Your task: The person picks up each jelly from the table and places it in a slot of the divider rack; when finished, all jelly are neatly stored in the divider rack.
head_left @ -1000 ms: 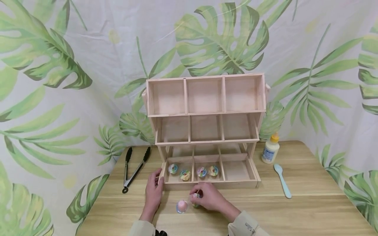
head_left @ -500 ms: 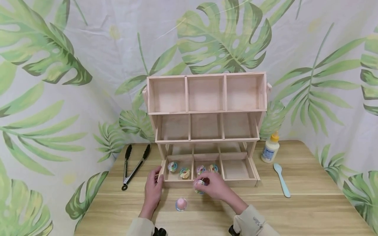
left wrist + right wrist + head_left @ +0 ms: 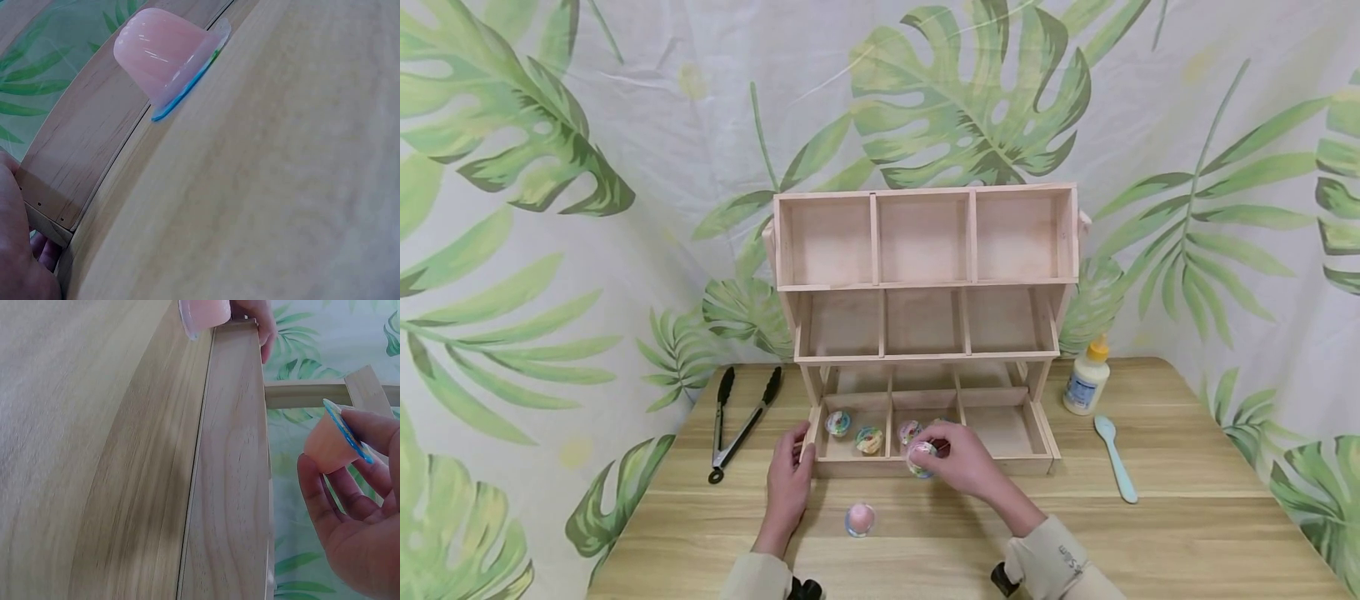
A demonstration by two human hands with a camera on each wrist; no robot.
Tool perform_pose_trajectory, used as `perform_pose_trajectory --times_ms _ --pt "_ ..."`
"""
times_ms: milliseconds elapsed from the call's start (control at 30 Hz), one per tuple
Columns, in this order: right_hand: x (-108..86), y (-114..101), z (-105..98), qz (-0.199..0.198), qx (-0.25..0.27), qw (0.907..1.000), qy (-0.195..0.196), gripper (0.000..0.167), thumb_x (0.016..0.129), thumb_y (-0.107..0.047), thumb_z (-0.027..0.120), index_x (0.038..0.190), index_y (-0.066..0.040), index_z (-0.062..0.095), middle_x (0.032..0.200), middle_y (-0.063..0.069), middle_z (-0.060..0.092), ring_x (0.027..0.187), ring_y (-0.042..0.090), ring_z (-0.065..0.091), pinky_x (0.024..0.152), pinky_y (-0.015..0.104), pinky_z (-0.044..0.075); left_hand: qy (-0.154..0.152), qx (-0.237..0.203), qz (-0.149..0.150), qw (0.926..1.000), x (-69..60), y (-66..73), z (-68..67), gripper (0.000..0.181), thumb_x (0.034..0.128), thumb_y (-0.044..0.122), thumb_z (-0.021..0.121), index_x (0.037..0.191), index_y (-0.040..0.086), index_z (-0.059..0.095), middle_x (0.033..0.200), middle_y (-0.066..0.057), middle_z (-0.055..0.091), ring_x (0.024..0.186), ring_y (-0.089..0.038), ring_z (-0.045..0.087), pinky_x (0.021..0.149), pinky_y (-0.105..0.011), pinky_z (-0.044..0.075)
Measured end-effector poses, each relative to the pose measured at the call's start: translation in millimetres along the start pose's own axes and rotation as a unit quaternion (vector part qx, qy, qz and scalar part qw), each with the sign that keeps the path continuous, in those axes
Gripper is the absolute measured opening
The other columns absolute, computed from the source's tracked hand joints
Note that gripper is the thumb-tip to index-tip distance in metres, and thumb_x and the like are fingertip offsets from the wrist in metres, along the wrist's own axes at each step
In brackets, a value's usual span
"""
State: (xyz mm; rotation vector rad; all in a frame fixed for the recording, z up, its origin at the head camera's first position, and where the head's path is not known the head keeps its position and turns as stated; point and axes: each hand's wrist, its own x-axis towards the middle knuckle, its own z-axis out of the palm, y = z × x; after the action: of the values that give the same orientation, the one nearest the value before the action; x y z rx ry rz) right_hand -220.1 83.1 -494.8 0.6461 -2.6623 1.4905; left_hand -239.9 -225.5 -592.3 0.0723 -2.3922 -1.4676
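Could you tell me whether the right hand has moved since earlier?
Yes: judged against the rack, the right hand has shifted up and to the right in the head view.

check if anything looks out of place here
The small pink dome-shaped cup stands upside down on the light wooden table, oddly, since the round multicoloured-lidded cups in the pale wooden tray sit lid up.

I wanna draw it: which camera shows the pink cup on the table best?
Left wrist: the pink cup is big and whole. Head shows it small, from above; right wrist shows only part, at the edge.
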Motion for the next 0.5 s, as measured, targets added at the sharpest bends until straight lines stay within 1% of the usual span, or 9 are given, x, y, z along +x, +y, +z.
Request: perform_pose_trajectory --times_ms 100,233,333,500 --pt "-0.8 2.5 -2.2 0.010 -0.006 0.9999 0.004 0.006 0.092 -0.019 0.077 0.097 -0.015 0.079 0.095 -0.002 0.071 0.079 0.007 0.060 0.071 0.022 0.053 -0.001 0.001 0.000 1.0000 -0.2 0.4 -0.1 0.041 0.1073 0.019 0.054 0.148 0.012 0.053 0.141 -0.013 0.058 0.122 -0.029 0.062 0.101 -0.045 0.051" --pt "-1.1 4.6 -5.2 0.026 -0.005 0.9996 0.009 0.007 0.092 -0.019 0.078 0.097 -0.015 0.078 0.097 -0.001 0.072 0.077 0.007 0.060 0.068 0.022 0.052 -0.002 -0.003 0.000 1.0000 0.0 0.9 -0.1 0.041 0.1074 0.019 0.054 0.147 0.012 0.053 0.140 -0.014 0.058 0.122 -0.030 0.062 0.101 -0.046 0.051" --pt "-1.2 6.1 -7.5 0.029 0.003 0.9995 0.014 0.007 0.091 -0.020 0.079 0.097 -0.015 0.079 0.099 0.002 0.073 0.076 0.009 0.060 0.066 0.022 0.052 -0.002 -0.005 -0.001 1.0000 0.3 1.1 -0.1 0.040 0.1073 0.019 0.054 0.147 0.012 0.054 0.140 -0.013 0.058 0.122 -0.029 0.062 0.101 -0.045 0.051" --pt "-1.5 9.3 -11.2 0.033 0.009 0.9991 0.025 0.009 0.091 -0.018 0.079 0.099 -0.014 0.079 0.101 0.004 0.074 0.080 0.014 0.063 0.068 0.022 0.052 -0.001 -0.001 -0.002 1.0000 0.1 0.2 -0.1 0.040 0.1073 0.019 0.054 0.147 0.012 0.054 0.140 -0.013 0.058 0.122 -0.029 0.062 0.101 -0.045 0.051"
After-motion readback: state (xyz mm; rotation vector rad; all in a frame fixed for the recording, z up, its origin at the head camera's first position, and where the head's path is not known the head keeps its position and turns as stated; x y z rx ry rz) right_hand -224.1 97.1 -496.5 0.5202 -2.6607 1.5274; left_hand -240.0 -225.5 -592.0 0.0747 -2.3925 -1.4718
